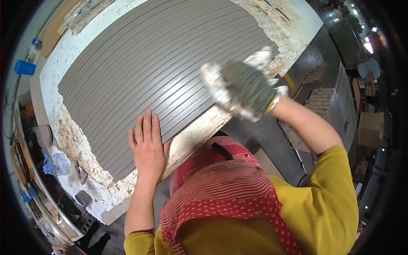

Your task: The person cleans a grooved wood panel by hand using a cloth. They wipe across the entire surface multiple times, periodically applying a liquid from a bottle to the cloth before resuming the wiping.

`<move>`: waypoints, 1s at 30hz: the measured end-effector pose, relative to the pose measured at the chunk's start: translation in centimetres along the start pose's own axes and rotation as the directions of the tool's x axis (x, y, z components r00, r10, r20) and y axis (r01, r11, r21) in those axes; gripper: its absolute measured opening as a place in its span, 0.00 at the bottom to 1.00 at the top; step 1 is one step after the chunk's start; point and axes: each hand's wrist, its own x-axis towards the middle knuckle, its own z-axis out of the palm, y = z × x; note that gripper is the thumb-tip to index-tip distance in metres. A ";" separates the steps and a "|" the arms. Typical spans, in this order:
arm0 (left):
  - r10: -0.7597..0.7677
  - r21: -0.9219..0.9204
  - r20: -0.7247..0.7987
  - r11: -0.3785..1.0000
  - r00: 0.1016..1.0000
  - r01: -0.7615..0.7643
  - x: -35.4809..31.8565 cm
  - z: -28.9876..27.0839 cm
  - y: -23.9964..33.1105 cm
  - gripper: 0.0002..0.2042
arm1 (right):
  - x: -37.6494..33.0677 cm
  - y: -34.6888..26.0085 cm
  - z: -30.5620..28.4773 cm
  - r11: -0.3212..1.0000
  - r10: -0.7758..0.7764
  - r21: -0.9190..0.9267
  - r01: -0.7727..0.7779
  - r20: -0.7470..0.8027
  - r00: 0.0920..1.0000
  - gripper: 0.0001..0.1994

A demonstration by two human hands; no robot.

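Observation:
Side by side across the work table (187, 149) lie several long grey strips (161, 63), packed into one wide sheet. My bare left hand (147, 137) rests flat on the near strips, fingers stretched out. A dark green glove covers my right hand (250, 87), which is closed on a crumpled white rag (216, 87) over the right end of the strips. Motion smears the rag and part of the glove. The rag hides the strips beneath it, and whether it presses on them I cannot tell.
Brown stains mark the white tabletop around the strips. A blue cup (25, 67) is at the far left, and a clear bottle (55, 165) lies nearer on that side. Stacked wooden pieces (318, 102) stand to the right, with a cardboard box (370, 129) beyond.

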 end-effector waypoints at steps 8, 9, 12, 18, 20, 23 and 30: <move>-0.013 0.003 -0.003 1.000 1.000 0.013 -0.5 -0.2 -0.4 0.39 | -4.8 11.5 -9.5 0.905 0.310 -0.252 -0.343 -0.162 0.937 0.14; 0.010 0.006 0.003 1.000 1.000 -0.010 -0.5 -0.1 -0.4 0.39 | -6.6 14.3 -12.2 0.786 0.378 -0.416 -0.458 -0.264 0.887 0.14; 0.002 0.006 -0.006 1.000 1.000 -0.002 0.0 -0.2 -0.3 0.39 | -7.1 9.3 -12.3 0.695 0.371 -0.550 -0.462 -0.275 0.887 0.13; -0.117 -0.088 0.066 0.989 0.991 0.122 -3.4 -2.1 -3.7 0.49 | -3.3 1.3 -3.1 0.892 -0.179 -0.442 0.095 -0.151 0.972 0.15; -0.228 -0.017 0.071 0.973 0.971 0.230 -6.2 -2.2 -7.2 0.49 | -4.1 2.9 -1.9 0.827 -0.111 -0.562 0.001 -0.160 0.981 0.14; -0.345 -0.011 0.027 0.938 0.938 0.345 -9.3 -1.8 -9.7 0.49 | -3.5 -1.0 -0.3 0.812 0.023 -0.578 -0.085 -0.114 0.993 0.17; -0.276 -0.161 -0.104 0.953 0.955 0.258 -9.1 -0.6 -10.4 0.49 | 1.8 -15.6 13.9 0.745 -0.466 -0.390 0.541 0.275 0.841 0.14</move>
